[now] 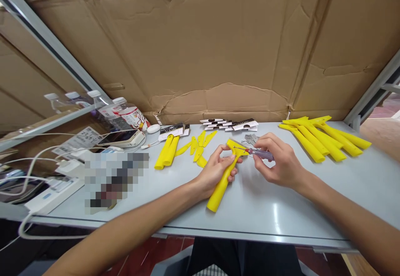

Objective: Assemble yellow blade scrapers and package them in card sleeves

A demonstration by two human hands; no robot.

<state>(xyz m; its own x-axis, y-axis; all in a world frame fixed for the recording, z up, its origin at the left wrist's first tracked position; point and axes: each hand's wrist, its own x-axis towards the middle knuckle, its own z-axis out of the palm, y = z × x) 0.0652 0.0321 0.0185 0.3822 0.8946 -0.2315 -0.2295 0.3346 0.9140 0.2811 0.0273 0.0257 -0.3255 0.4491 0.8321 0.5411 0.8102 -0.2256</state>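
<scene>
My left hand (215, 169) is closed around a yellow scraper handle (220, 186), which slants up and away with its wide head at the far end. In my right hand (278, 159) is a screwdriver (263, 154) with a clear purplish grip. Its thin shaft points left, and the tip is at the scraper's head; whether it sits in a screw is too small to tell. Small metal pieces (250, 139) lie just behind my right fingers. Several flat yellow pieces (200, 144) are spread beyond my left hand, beside yellow handles (167, 153).
A pile of yellow handles (321, 138) lies at the right. Black-and-white cards (245, 124) rest along the cardboard wall (203, 46). On the left are a phone (128, 138), a power strip (53, 194) with white cables, and plastic bottles (103, 107). A blurred patch hides something there.
</scene>
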